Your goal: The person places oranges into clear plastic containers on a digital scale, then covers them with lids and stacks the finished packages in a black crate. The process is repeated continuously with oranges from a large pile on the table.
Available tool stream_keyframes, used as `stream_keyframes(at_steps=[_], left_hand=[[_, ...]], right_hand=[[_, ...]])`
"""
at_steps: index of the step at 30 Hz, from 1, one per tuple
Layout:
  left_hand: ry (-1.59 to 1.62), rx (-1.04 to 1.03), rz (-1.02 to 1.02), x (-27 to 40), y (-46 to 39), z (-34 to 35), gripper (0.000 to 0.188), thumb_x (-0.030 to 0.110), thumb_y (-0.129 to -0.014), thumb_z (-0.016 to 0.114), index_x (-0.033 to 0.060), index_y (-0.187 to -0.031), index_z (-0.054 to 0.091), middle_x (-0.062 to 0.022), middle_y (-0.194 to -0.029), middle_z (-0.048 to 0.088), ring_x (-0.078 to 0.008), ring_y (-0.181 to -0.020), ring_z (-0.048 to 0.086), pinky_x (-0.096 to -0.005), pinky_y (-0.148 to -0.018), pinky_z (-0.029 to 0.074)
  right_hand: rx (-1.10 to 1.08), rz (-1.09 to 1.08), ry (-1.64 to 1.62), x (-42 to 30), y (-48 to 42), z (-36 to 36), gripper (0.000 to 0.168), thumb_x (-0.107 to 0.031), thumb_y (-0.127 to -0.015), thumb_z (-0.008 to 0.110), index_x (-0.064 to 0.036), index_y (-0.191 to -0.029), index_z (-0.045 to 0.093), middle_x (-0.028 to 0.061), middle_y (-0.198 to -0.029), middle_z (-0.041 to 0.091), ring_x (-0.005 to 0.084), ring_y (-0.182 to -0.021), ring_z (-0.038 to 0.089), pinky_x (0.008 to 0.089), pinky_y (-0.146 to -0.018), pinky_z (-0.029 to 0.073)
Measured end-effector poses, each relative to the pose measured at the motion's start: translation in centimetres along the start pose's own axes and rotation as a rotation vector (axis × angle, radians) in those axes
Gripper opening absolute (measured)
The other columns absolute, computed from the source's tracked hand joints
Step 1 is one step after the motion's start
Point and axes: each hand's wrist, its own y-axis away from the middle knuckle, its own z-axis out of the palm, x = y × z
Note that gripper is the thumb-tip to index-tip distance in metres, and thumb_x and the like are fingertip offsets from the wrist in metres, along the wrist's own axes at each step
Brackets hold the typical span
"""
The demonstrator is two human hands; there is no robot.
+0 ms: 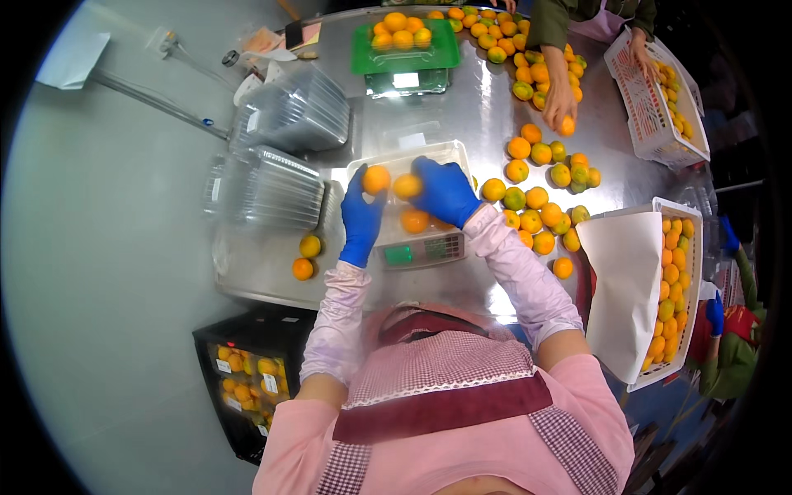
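Both of my hands wear blue gloves and are over a digital scale with a pale tray on top. In my left hand is an orange mandarin, held between thumb and fingers. My right hand grips another mandarin, slightly blurred, just beside the first. Beneath them, more mandarins lie in what looks like a clear plastic container on the scale; my right hand partly hides them. The scale's green display faces me.
Stacked clear plastic containers stand at left, near two mandarins. Loose mandarins spread rightward. A white crate of fruit sits right. Across the table are a green tray and a co-worker's hand on a mandarin. A black crate stands lower left.
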Motion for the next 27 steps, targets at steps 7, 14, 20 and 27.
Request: stream_keyframes(at_steps=[7, 14, 20, 27], left_hand=[[-0.293, -0.267, 0.233, 0.9, 1.6, 2.4, 0.063, 0.014, -0.079, 0.077, 0.0046, -0.138, 0.056, -0.0181, -0.137, 0.060, -0.0370, -0.122, 0.058, -0.0443, -0.103, 0.046], [-0.614, -0.118, 0.304, -1.4, 2.7, 2.5, 0.060, 0.012, -0.082, 0.070, 0.0146, -0.140, 0.056, -0.0179, -0.153, 0.044, -0.0408, -0.133, 0.048, -0.0499, -0.108, 0.041], [-0.316, -0.125, 0.044, -3.7, 2.6, 0.8, 0.056, -0.001, -0.082, 0.063, 0.0134, -0.136, 0.062, -0.0145, -0.126, 0.065, -0.0332, -0.109, 0.066, -0.0405, -0.091, 0.053], [-0.544, -0.048, 0.281, -2.5, 2.2, -1.2, 0.046, 0.009, -0.090, 0.065, 0.0084, -0.136, 0.061, -0.0209, -0.137, 0.059, -0.0369, -0.122, 0.059, -0.0441, -0.103, 0.046]], right_hand=[[-0.058, 0.310, -0.468, 3.8, 0.1, -2.9, 0.060, -0.035, -0.075, 0.085, -0.008, -0.123, 0.059, 0.0163, -0.111, 0.070, 0.0294, -0.093, 0.072, 0.0376, -0.085, 0.056], [0.359, 0.358, -0.863, 9.3, 6.1, -5.1, 0.053, -0.021, -0.088, 0.077, 0.000, -0.133, 0.058, 0.0083, -0.117, 0.066, 0.0151, -0.104, 0.062, 0.0281, -0.090, 0.052], [0.462, 0.722, -0.596, 16.4, 18.6, -4.0, 0.057, -0.031, -0.088, 0.077, 0.003, -0.130, 0.060, 0.0123, -0.119, 0.069, 0.0192, -0.106, 0.066, 0.0302, -0.092, 0.052], [0.241, 0.969, -0.201, 13.8, 27.8, -0.7, 0.067, -0.048, -0.084, 0.073, -0.005, -0.133, 0.060, 0.0192, -0.123, 0.069, 0.0338, -0.109, 0.068, 0.0413, -0.095, 0.053]])
